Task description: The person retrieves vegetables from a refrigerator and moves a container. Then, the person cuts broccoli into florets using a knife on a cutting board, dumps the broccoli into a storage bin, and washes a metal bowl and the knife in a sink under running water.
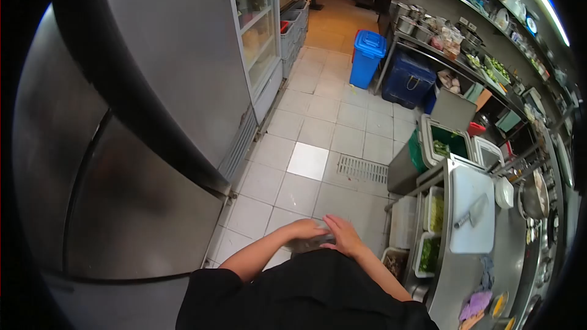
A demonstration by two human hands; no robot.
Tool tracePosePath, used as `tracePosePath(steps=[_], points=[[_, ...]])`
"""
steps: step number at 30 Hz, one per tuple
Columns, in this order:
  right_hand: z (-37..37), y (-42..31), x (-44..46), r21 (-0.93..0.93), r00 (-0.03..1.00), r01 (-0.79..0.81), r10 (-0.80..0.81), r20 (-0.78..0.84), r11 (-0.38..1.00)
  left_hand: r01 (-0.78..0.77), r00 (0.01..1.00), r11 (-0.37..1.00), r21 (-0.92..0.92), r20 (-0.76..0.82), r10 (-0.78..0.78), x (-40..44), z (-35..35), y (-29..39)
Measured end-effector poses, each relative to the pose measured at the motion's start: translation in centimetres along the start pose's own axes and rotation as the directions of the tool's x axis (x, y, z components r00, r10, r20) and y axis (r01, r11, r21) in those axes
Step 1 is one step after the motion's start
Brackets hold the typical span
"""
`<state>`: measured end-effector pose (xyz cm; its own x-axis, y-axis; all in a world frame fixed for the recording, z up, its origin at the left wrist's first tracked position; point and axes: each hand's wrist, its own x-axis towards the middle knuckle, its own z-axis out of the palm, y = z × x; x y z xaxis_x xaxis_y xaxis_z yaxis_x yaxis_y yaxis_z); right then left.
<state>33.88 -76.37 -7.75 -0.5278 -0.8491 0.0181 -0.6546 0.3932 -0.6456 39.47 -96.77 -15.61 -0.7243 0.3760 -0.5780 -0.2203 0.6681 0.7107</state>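
Note:
Both my hands meet low in front of my black shirt, above the tiled floor. My left hand curls at the edge of a greyish, partly see-through thing. My right hand bends round its other side, with the fingers reaching towards the left hand. The thing is blurred and mostly hidden by the hands and shirt, so its kind does not show. To the right, on the steel counter, a knife lies on a white cutting board, apart from both hands.
A tall steel fridge lines the left side. On the right stand an open bin and shelved tubs of chopped greens. A floor drain lies ahead, with a blue lidded bin farther off. A purple cloth rests on the counter.

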Motion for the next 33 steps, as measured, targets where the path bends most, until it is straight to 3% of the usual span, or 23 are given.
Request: tracePosePath(steps=[2,3,5,6,8,9,11,13,14,15,16,17,19,23,24,25,27,29,30,33], points=[[-0.7,4.4,4.7,0.137,0.990,-0.124,0.114,0.078,0.983,-0.324,0.935,0.943,-0.076,-0.174,0.308,4.5,-5.4,1.7],[-1.1,6.8,6.9,0.147,0.992,-0.113,0.103,0.076,0.983,-0.313,0.938,0.947,-0.070,-0.178,0.297,6.1,-8.3,1.8],[-2.3,12.3,11.0,0.193,0.917,-0.369,0.323,0.232,0.909,-0.137,0.982,0.988,-0.069,-0.139,0.127,8.8,-14.9,2.8],[-2.6,15.1,13.0,0.200,0.923,-0.353,0.305,0.235,0.914,-0.124,0.982,0.990,-0.065,-0.151,0.113,11.1,-17.3,2.0],[-2.9,20.9,17.0,0.226,0.880,-0.466,0.421,0.219,0.856,-0.346,0.838,0.929,-0.134,-0.490,0.242,15.8,-22.3,-0.9],[-3.4,23.8,19.0,0.231,0.888,-0.448,0.398,0.232,0.864,-0.305,0.804,0.942,-0.143,-0.568,0.174,17.9,-25.4,-2.7],[-4.9,29.3,23.7,0.375,0.801,-0.579,0.591,0.096,0.724,-0.180,0.720,0.960,-0.213,-0.694,-0.019,20.1,-33.1,-5.2],[-7.4,34.3,28.8,0.468,0.785,-0.572,0.614,0.074,0.674,-0.029,0.603,0.959,-0.281,-0.771,-0.207,20.2,-44.0,-6.4],[-9.4,36.3,31.6,0.462,0.787,-0.568,0.614,0.062,0.681,-0.154,0.417,0.956,-0.248,-0.894,-0.165,20.4,-49.1,-6.8],[-11.0,37.8,34.5,0.457,0.789,-0.563,0.613,0.049,0.688,-0.118,0.293,0.974,-0.191,-0.944,-0.149,20.0,-54.5,-7.7],[-12.3,39.5,36.9,0.447,0.795,-0.564,0.603,0.067,0.694,-0.187,0.180,0.934,-0.305,-0.945,-0.272,21.1,-59.2,-12.2],[-13.4,41.5,39.8,0.380,0.802,-0.566,0.595,0.050,0.731,-0.227,0.130,0.898,-0.376,-0.926,-0.355,19.5,-64.7,-10.0],[-15.5,44.5,45.0,0.304,0.820,-0.554,0.572,0.037,0.775,-0.312,0.013,0.867,-0.388,-0.915,-0.404,18.8,-73.6,-12.2],[-19.0,48.2,53.4,0.359,0.824,-0.508,0.563,-0.062,0.783,-0.015,-0.264,0.885,-0.465,-0.852,-0.452,19.8,-87.7,-18.3],[-18.9,49.1,55.3,0.389,0.810,-0.515,0.582,-0.073,0.764,0.015,-0.276,0.851,-0.525,-0.820,-0.501,20.0,-90.7,-19.8],[-18.6,49.8,57.1,0.419,0.794,-0.520,0.602,-0.084,0.744,0.131,-0.389,0.831,-0.540,-0.799,-0.458,20.4,-93.4,-21.9],[-16.3,53.1,59.2,0.349,0.759,-0.579,0.644,-0.098,0.737,0.054,-0.428,0.787,-0.615,-0.726,-0.538,22.0,-97.9,-26.3],[-14.7,55.2,60.5,0.376,0.731,-0.598,0.674,-0.107,0.708,0.211,-0.547,0.686,-0.696,-0.666,-0.508,24.7,-100.0,-28.3],[-14.7,56.0,61.6,0.405,0.717,-0.602,0.690,-0.105,0.687,0.210,-0.609,0.667,-0.715,-0.629,-0.483,25.8,-101.3,-28.6],[-13.6,57.6,64.8,0.340,0.651,-0.698,0.756,-0.067,0.630,0.119,-0.634,0.711,-0.693,-0.604,-0.483,25.4,-102.6,-33.5]])
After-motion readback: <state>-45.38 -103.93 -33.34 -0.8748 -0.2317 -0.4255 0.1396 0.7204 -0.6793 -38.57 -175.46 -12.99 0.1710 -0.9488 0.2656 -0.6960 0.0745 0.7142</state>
